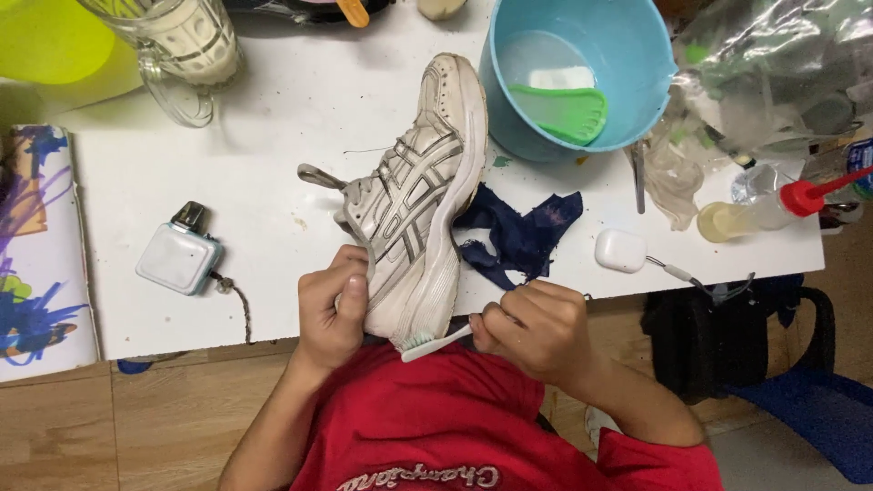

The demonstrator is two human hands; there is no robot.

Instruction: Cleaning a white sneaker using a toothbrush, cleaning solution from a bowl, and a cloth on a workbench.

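A white and grey sneaker [424, 191] lies on its side on the white table [273, 164], toe pointing away from me. My left hand [333, 305] grips its heel end at the table's front edge. My right hand [532, 327] is closed around a white toothbrush [435, 344], whose green bristled head touches the sole at the heel. A dark blue rag [523, 232] lies crumpled just right of the shoe.
A light blue basin [627, 55] with water and a green foot-shaped brush [564, 111] stands behind the shoe. Nearby are a glass mug [186, 45], a small white device [177, 257], a white earbud case [620, 250], a red-capped squeeze bottle [764, 207] and clear plastic bags [773, 64].
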